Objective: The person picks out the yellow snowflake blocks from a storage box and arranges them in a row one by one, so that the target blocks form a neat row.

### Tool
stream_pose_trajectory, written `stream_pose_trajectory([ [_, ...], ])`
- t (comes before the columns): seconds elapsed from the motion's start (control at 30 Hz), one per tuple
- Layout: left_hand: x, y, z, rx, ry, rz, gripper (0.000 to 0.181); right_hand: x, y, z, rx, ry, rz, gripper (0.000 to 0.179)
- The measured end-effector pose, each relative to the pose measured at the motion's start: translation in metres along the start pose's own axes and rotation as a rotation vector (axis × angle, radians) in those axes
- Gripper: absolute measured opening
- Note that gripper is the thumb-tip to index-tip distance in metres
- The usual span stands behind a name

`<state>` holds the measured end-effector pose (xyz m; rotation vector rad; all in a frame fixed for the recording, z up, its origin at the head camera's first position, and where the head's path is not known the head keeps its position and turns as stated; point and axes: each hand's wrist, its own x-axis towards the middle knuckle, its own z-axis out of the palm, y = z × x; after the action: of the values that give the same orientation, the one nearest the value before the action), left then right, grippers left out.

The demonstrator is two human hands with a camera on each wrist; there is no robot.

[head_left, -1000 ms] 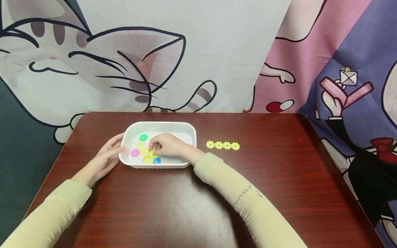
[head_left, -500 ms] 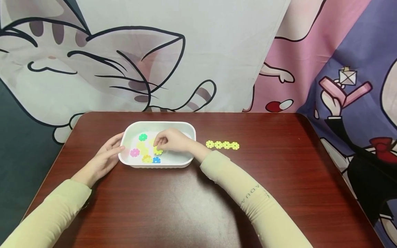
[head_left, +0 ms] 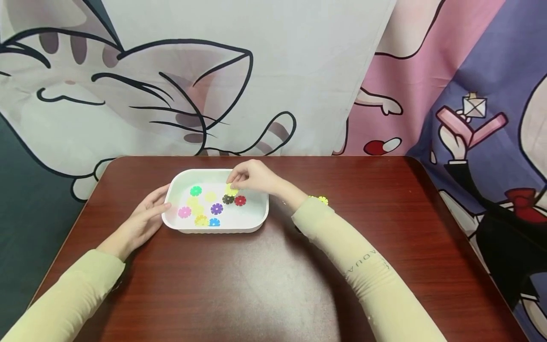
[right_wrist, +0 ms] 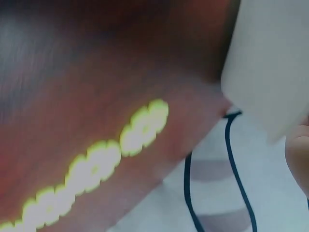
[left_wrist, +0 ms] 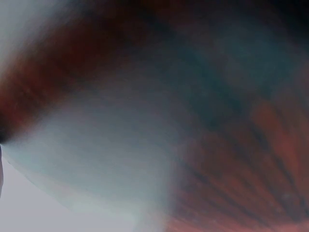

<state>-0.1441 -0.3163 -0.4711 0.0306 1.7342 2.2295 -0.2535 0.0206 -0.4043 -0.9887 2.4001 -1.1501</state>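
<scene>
My left hand (head_left: 143,218) grips the left end of a white plastic tray (head_left: 245,217), thumb at the rim and fingers along the outer wall. Over the tray's back right, my right hand (head_left: 255,178) pinches a yellow flower-shaped disc (head_left: 231,190) between thumb and fingertips. Below it lie a black disc (head_left: 228,199) and a red disc (head_left: 240,201). Farther left in the tray are a purple disc (head_left: 216,209), a blue one, a pink one, a green one and several yellow ones. The left wrist view is dark and blurred.
Yellow flower discs joined in a row (right_wrist: 94,166) lie on the brown table (head_left: 239,285) right of the tray, mostly hidden by my right forearm in the head view. A printed cat curtain (head_left: 316,85) hangs behind the table's back edge.
My right hand has moved right and back within the tray, carrying the yellow disc. Black, red and purple discs now show where it was. My left hand stays at the tray.
</scene>
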Motion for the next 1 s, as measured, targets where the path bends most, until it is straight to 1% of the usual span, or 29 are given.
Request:
stream_pose_trajectory([
  [0.23,0.000,-0.002,-0.002,-0.019,-0.017,0.017,0.052,-0.011,0.006,-0.027,0.063,0.062,0.005,0.009],
  [0.47,0.001,-0.002,-0.002,-0.021,-0.015,0.023,0.052,-0.027,0.020,-0.047,0.105,0.111,0.050,0.012],
  [0.67,0.001,-0.001,-0.001,-0.025,-0.014,0.023,0.052,-0.044,0.034,-0.061,0.152,0.134,0.088,0.014],
  [0.87,0.001,0.000,0.000,-0.011,-0.010,0.014,0.054,-0.061,0.047,-0.077,0.146,0.182,0.119,0.014],
  [1.0,0.001,-0.001,0.000,-0.010,-0.011,0.016,0.054,-0.074,0.058,-0.087,0.172,0.211,0.135,0.015],
])
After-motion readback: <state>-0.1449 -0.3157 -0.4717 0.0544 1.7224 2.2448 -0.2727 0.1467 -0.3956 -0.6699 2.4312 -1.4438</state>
